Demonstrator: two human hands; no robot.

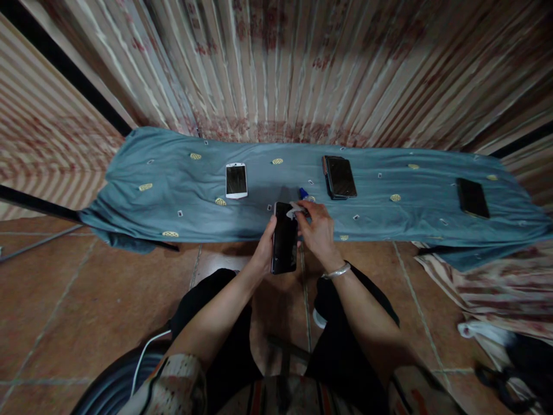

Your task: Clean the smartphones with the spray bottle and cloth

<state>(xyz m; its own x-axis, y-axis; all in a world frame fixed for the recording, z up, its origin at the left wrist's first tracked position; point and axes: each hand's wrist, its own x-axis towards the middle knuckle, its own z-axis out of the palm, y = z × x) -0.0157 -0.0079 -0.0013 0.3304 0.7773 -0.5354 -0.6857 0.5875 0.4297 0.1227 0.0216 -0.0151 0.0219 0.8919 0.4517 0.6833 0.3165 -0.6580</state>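
While the left hand (262,253) is gripping a black phone (284,237) by its left edge, the right hand (318,230) is pinching a small white wipe (294,211) and pressing it on the top end of the dark screen. The phone is standing almost upright in the air, just in front of the near edge of the table, with its glass facing the camera. The fingers of the left hand are curling behind the phone, so only the thumb side is showing. A shiny bracelet (336,271) is sitting on the right wrist.

Just past the right hand, a small blue cap or bottle top (303,193) is peeking out on the cloth; most of it is hiding behind the fingers, so it is hard to say what it is.

The table is wearing a blue-grey cloth (173,190) with little yellow and white patches. 3 more phones are lying flat on it. A white phone (236,180) is lying to the left. A dark phone in a brown case (340,177) is lying to the right, near the back. Another black phone (472,197) is lying far off to the right.

Behind the table, a striped curtain (302,69) is hanging down. Below the hands, the person's knees in black trousers (345,340) are showing over a brown tiled floor (64,300)
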